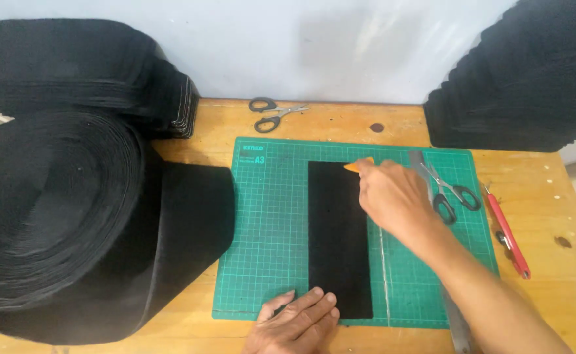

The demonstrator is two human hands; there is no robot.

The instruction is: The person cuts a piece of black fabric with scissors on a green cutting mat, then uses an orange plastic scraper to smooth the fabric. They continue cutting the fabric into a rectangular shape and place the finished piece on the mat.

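Note:
A black rectangular piece of fabric (338, 236) lies lengthwise on a green cutting mat (268, 216). My right hand (393, 196) grips a small orange piece, likely chalk (359, 164), with its tip at the fabric's far right corner. My left hand (294, 321) lies flat, fingers spread, pressing the fabric's near left corner against the mat.
A big roll of black fabric (65, 216) fills the left side, with a folded black stack (72, 65) behind it and another black pile (524, 78) at the far right. Two pairs of scissors (271, 115) (448, 193), a metal ruler (455, 321) and a red tool (507, 236) lie on the wooden table (550, 262).

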